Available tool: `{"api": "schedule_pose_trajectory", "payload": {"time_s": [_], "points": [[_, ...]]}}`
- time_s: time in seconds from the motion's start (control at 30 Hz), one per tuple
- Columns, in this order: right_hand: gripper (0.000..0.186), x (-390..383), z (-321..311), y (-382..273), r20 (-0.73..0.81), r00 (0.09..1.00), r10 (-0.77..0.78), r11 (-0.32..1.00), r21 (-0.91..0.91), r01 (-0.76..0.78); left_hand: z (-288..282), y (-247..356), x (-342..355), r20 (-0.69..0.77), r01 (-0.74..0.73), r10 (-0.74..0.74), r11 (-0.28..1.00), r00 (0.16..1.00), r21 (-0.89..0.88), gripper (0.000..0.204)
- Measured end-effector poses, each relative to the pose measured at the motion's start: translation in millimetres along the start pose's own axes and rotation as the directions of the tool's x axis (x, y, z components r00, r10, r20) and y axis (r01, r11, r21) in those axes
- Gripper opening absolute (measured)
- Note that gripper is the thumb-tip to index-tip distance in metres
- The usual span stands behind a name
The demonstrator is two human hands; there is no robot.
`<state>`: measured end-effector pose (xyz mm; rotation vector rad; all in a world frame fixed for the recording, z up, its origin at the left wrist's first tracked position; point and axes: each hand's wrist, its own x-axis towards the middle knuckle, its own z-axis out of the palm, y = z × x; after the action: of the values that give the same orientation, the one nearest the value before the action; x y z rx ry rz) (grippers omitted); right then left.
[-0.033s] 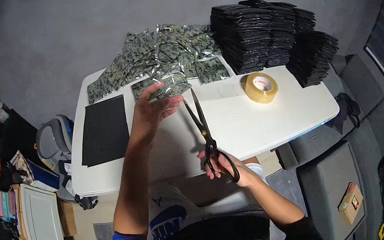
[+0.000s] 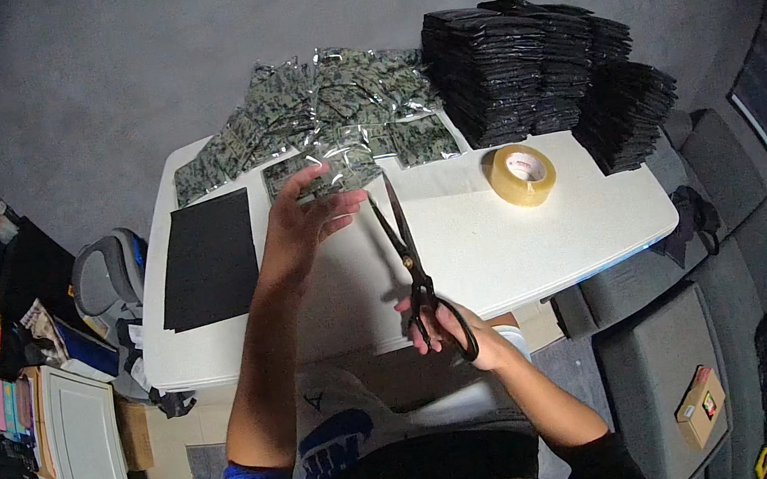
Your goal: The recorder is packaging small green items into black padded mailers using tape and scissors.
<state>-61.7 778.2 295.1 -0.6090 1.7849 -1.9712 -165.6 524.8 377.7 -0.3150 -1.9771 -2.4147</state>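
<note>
While scissors (image 2: 412, 260) show plainly, left hand (image 2: 300, 223) half-hides a packet (image 2: 337, 171).

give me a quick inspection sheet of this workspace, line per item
surface: white table, bare in its middle
job's things: clear packet with camouflage contents held in the left hand; black scissors in the right hand, blades slightly parted beside the packet
clutter: pile of camouflage packets at the far edge; stacks of black packets far right; black sheet on the left; roll of tan tape
grippers: left hand gripping the packet; right hand through the scissor handles
cables: nothing seen
surroundings: grey floor; grey chair left; small cardboard box lower right
</note>
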Motion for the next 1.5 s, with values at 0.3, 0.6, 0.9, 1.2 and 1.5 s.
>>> {"api": "schedule_pose_trajectory", "payload": {"time_s": [0.3, 0.6, 0.9, 1.2, 1.5], "points": [[0.078, 13.3, -8.0, -6.1, -0.017, 1.0, -0.011, 1.0, -0.011, 0.011, -0.2, 1.0, 2.4, 0.004, 0.032, -0.032, 0.999, 0.999, -0.036, 0.039], [0.073, 24.1, -10.3, -9.1, -0.01, 1.0, -0.016, 1.0, 0.008, 0.016, 4.4, 4.7, -1.2, -0.002, 0.017, -0.017, 1.0, 1.0, -0.01, 0.039], [0.066, 27.5, -8.5, -10.9, -0.028, 1.0, -0.009, 0.999, -0.044, 0.008, 6.6, 6.8, -1.6, -0.063, 0.066, -0.067, 0.998, 0.996, -0.02, 0.04], [0.064, 29.9, -5.0, -9.1, -0.047, 0.999, -0.013, 0.999, -0.03, 0.012, 2.2, 3.0, -1.1, -0.02, 0.069, -0.07, 0.996, 0.997, -0.064, 0.041], [0.06, 29.2, -5.4, -5.6, -0.053, 0.998, -0.023, 0.999, -0.034, 0.021, 0.1, 2.4, -1.0, -0.01, 0.054, -0.054, 0.998, 0.998, -0.044, 0.043]]}}
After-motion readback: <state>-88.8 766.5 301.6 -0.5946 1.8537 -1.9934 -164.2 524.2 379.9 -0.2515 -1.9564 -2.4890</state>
